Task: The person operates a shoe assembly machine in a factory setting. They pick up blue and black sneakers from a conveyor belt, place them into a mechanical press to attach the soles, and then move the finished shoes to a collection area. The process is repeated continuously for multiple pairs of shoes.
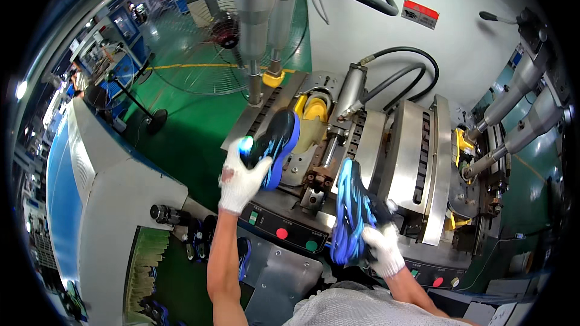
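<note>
My left hand (240, 180), in a white knit glove with a reddish-brown stain, grips a black and blue shoe (283, 145). It holds the shoe by its side, above the left part of a metal press machine (374, 142). A bright cyan glow shows beside my left fingers. My right hand (383, 250), gloved in white as well, is closed on a second shoe (348, 220) with light-blue, violet and black streaks. That shoe hangs over the machine's front edge, close to my body. Part of its dark side is hidden by my right fingers.
A yellow clamp pad (316, 108) sits on the machine's left station. Red (282, 233) and green buttons line its front panel. A large wire fan (220, 30) stands behind on the green floor. More shoes (244, 258) lie low at left, near a grey cabinet (121, 184).
</note>
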Available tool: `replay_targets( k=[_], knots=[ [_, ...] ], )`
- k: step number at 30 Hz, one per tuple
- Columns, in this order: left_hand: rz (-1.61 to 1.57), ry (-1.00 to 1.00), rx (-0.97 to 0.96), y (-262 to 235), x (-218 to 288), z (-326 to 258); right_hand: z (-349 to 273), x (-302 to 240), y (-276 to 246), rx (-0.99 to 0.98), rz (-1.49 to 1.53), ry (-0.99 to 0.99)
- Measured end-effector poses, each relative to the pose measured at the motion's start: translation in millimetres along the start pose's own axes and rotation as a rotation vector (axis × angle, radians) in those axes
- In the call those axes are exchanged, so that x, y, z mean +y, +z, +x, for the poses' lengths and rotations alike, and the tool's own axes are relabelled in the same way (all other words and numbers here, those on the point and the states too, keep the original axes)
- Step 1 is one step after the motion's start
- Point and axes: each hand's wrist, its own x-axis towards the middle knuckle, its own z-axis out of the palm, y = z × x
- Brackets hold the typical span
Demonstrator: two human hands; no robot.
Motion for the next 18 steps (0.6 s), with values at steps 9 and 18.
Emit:
replay_targets(
  k=[9,18],
  knots=[
    [0.209,-0.423,-0.049,-79.0,-107.8,-275.2,297.3,15.9,145.5,0.096,-0.132,-0.014],
    [0.442,-0.858,-0.077,38.7,-226.5,-483.2,536.9,81.3,62.9,0.611,-1.069,0.057]
  ],
)
